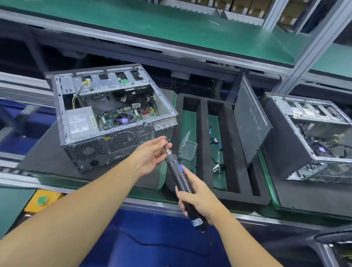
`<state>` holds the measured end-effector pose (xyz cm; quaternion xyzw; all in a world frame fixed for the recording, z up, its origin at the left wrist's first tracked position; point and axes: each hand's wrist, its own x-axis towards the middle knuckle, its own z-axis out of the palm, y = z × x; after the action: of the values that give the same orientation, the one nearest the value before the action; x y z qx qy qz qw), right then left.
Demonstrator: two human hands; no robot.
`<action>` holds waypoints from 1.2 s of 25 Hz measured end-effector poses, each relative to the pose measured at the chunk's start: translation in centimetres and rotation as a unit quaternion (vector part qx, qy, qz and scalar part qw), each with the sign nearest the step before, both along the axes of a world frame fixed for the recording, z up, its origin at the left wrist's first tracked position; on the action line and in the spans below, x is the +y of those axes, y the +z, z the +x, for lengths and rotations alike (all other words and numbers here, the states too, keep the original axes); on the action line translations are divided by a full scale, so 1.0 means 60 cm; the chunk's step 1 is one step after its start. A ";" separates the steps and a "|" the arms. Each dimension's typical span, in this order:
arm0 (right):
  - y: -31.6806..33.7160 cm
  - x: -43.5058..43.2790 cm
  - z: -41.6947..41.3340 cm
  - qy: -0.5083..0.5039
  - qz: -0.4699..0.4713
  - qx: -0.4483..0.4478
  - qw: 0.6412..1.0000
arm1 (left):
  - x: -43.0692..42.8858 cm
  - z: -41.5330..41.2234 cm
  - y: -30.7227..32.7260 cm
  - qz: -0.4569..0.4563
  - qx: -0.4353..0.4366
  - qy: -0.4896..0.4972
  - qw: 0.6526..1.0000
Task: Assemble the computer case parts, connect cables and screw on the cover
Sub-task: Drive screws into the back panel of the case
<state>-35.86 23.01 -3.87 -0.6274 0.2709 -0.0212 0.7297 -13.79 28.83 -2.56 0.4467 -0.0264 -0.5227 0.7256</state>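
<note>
An open grey computer case [85, 136] lies on its side on a black foam pad, its motherboard and power supply showing and its rear panel facing me. My right hand [198, 197] grips a black electric screwdriver [181, 178] that points up and left towards the case's rear right corner. My left hand [151, 154] pinches the silver bit at the screwdriver's tip, just in front of that corner. The dark side cover [251, 119] leans upright in a black foam tray [204, 122] to the right.
A second open case [321, 141] lies on foam at the right. The foam tray holds loose cables [217, 147] and a clear plastic piece [187, 148]. A green shelf [136, 19] runs above. A yellow box with a green button [42, 201] sits at the near left edge.
</note>
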 end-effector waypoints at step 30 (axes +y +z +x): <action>-0.072 0.171 0.179 0.064 -0.057 0.049 0.995 | 0.172 0.260 0.054 0.308 -0.814 -0.219 0.440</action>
<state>-25.10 33.27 -8.18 -0.6845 0.2637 0.0409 0.6784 1.80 39.13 0.70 0.8403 -0.5392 -0.0333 0.0452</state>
